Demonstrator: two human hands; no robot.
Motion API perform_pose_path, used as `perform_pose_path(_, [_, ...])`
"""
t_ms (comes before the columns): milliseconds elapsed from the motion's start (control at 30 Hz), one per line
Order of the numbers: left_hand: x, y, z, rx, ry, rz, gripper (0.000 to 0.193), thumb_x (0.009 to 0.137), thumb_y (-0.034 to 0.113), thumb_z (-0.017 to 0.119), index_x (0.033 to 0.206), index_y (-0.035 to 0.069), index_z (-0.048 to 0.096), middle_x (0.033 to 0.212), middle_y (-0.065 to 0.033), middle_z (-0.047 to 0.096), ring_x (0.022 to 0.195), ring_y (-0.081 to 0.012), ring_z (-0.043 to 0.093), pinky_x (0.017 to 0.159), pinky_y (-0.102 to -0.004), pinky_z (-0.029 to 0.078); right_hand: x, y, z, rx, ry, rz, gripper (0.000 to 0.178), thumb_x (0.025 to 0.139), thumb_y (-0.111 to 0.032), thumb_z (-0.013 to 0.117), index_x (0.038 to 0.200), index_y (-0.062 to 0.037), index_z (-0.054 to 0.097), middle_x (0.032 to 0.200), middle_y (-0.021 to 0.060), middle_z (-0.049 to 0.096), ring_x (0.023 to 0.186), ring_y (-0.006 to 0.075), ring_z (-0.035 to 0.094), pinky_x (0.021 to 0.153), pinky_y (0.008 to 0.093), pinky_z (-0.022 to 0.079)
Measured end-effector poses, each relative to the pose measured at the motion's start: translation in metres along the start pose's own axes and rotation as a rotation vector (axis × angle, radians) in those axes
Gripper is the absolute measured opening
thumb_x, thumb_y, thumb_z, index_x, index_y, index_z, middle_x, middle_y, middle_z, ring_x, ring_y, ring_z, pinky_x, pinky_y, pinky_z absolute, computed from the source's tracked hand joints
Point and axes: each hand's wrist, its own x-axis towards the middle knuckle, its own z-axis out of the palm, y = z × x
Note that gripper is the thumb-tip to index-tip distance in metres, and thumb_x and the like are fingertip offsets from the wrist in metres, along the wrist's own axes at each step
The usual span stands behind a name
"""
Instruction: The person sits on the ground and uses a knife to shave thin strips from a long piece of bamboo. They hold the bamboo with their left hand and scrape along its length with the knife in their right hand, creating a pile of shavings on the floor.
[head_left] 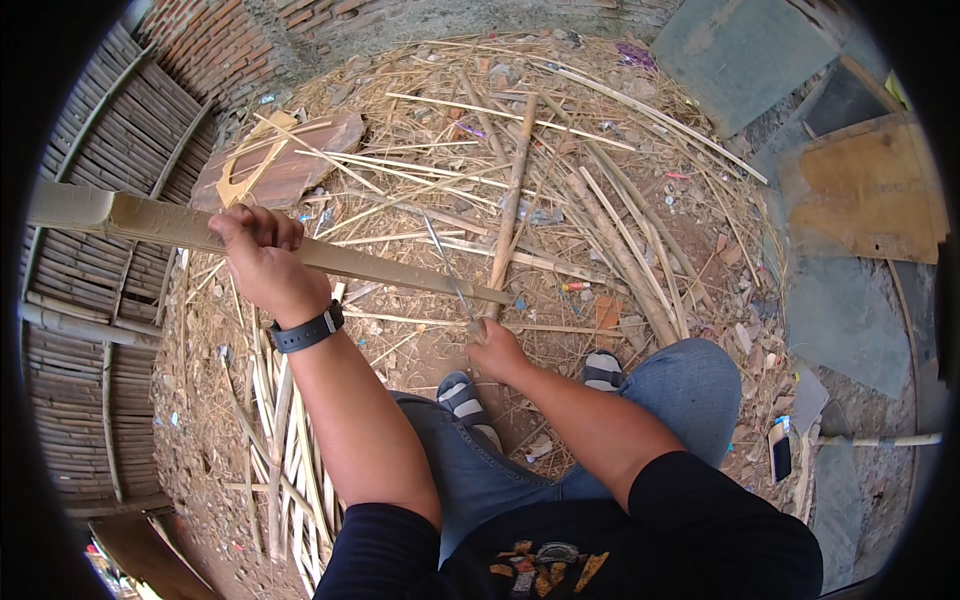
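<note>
My left hand (262, 255), with a black watch on its wrist, is wrapped around a long split bamboo piece (385, 270). The piece slants from the upper left down to the middle, and its far right end rests on or close over a bamboo pole (516, 190) on the ground. In my right hand (493, 348), closed around the handle, is a knife with a long narrow blade (437, 240). The blade points up and left and crosses the bamboo near its lower end. Whether its edge touches the bamboo I cannot tell. My fingers cover most of the handle.
Thin bamboo strips (300, 440) lie piled on my left. Several poles (625, 260) and strips litter the dirt ahead. A brown board (275, 165) lies at the far left, beside a bamboo slat wall (90, 250). Grey sheets (845, 310) and a phone (780, 450) are on the right.
</note>
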Motion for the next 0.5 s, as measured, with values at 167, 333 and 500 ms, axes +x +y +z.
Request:
perform_pose_path(167, [-0.001, -0.001, 0.005, -0.012, 0.01, -0.006, 0.035, 0.101, 0.045, 0.046, 0.086, 0.013, 0.047, 0.064, 0.0036, 0.033, 0.052, -0.0085, 0.028, 0.05, -0.0234, 0.025, 0.006, 0.008, 0.008, 0.045, 0.031, -0.062, 0.056, 0.074, -0.025, 0.07, 0.12, 0.0034, 0.055, 0.105, 0.0265, 0.065, 0.099, 0.0386, 0.064, 0.087, 0.0414, 0.05])
perform_pose_path(333, [0.0, 0.001, 0.0, -0.032, 0.003, -0.011, 0.035, 0.101, 0.044, 0.046, 0.086, 0.013, 0.047, 0.064, 0.0038, 0.033, 0.052, -0.0083, 0.027, 0.05, -0.0231, 0.024, 0.01, 0.031, 0.014, 0.004, 0.056, 0.038, 0.056, 0.075, -0.024, 0.071, 0.121, 0.004, 0.055, 0.106, 0.0256, 0.066, 0.101, 0.0359, 0.064, 0.087, 0.0392, 0.05])
perform_pose_path(500, [0.0, -0.001, 0.004, -0.031, 0.009, -0.011, 0.035, 0.101, 0.044, 0.046, 0.086, 0.013, 0.047, 0.064, 0.0039, 0.033, 0.052, -0.0081, 0.027, 0.05, -0.0232, 0.023, 0.006, -0.002, 0.006, 0.022, 0.017, -0.094, 0.066, 0.074, -0.026, 0.073, 0.127, 0.007, 0.051, 0.111, 0.0273, 0.064, 0.105, 0.0361, 0.063, 0.091, 0.0386, 0.048])
